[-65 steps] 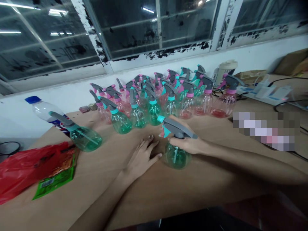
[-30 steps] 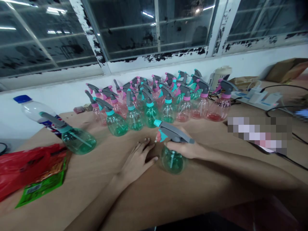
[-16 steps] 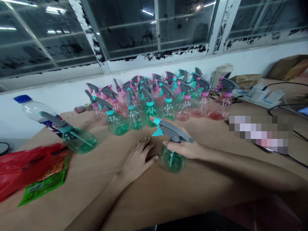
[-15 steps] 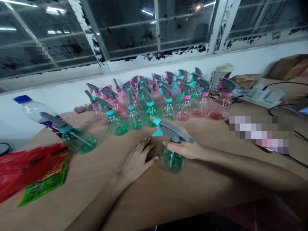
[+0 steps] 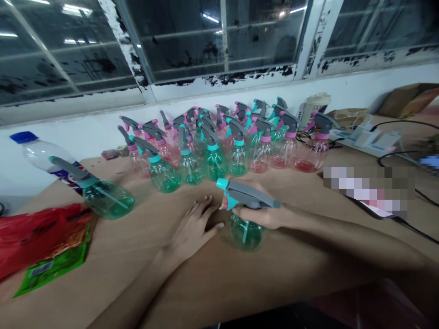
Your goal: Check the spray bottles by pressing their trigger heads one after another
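Note:
My right hand (image 5: 260, 212) is wrapped round the neck of a green spray bottle (image 5: 246, 235) with a grey and turquoise trigger head. A fingertip shows at the turquoise trigger, below the nozzle, which points left. My left hand (image 5: 194, 226) lies on the table (image 5: 209, 283) with its fingers spread, just left of that bottle and holding nothing. Behind both hands stand several spray bottles, among them a green one (image 5: 165, 176) and a pink one (image 5: 310, 155). Another green spray bottle (image 5: 109, 200) stands apart on the left.
A large blue-capped plastic bottle (image 5: 48, 153) is at the left, behind a red bag (image 5: 41, 235) and a green packet (image 5: 51, 269). To the right are a phone (image 5: 372, 205) with a cable, a power strip (image 5: 363, 139) and a white cup (image 5: 313, 109). Windows and a wall run along the back.
A right-hand finger has moved from beside the nozzle down to the trigger. The held bottle's head sits slightly lower. My left hand has barely moved; the view has shifted a little.

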`<state>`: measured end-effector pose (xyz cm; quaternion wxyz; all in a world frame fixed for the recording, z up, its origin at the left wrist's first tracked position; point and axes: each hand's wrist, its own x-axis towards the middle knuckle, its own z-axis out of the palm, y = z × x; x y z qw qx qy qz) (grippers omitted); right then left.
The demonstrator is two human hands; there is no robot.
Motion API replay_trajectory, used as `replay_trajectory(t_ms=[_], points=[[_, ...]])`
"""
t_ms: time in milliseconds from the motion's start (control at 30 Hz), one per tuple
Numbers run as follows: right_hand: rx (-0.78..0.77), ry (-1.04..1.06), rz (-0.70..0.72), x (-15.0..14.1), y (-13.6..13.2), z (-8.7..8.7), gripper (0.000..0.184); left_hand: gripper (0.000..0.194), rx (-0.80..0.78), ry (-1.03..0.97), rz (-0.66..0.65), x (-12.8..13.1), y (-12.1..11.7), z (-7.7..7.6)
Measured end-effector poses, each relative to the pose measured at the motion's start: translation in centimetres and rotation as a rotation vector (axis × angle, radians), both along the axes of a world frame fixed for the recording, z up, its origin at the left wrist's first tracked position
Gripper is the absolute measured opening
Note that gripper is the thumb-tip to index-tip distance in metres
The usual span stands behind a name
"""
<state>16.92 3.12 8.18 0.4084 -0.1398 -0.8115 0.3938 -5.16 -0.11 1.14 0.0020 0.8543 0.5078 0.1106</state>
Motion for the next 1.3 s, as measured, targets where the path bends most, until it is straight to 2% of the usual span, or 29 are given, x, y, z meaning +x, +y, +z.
replay_trajectory(t_ms=[100,267,433,567,767,900,967,1200,1300], points=[[-0.027,-0.005,0.006,0.0,0.3,-0.31,0.029,0.05,0.003,0.004,0.002,0.03,-0.05,0.05],[-0.035,-0.061,-0.157,-0.01,0.05,-0.48,0.04,0.05,-0.014,0.0,0.008,0.11,-0.14,0.3],[-0.047,-0.106,-0.157,0.02,-0.43,-0.79,0.041,0.048,-0.02,-0.012,0.007,0.24,-0.12,0.39],[-0.095,-0.09,-0.119,-0.08,-0.33,-0.81,0.039,0.049,-0.017,-0.01,0.011,0.32,-0.13,0.4],[-0.118,0.054,0.077,0.13,-0.23,-0.39,0.028,0.051,-0.015,0.0,0.008,0.36,-0.23,0.44],[-0.203,0.088,0.098,0.31,-0.44,-0.38,0.014,0.048,0.004,0.0,0.017,0.24,-0.16,0.21],[-0.201,0.074,0.096,0.26,-0.38,-0.29,0.013,0.048,0.003,-0.013,0.009,0.18,-0.14,0.19],[-0.127,0.009,-0.017,-0.03,-0.21,-0.33,0.054,0.049,0.03,-0.029,0.002,0.06,-0.17,0.05],[-0.116,0.03,-0.063,-0.01,-0.58,-0.2,0.064,0.049,0.034,-0.04,-0.011,-0.02,-0.17,0.0]])
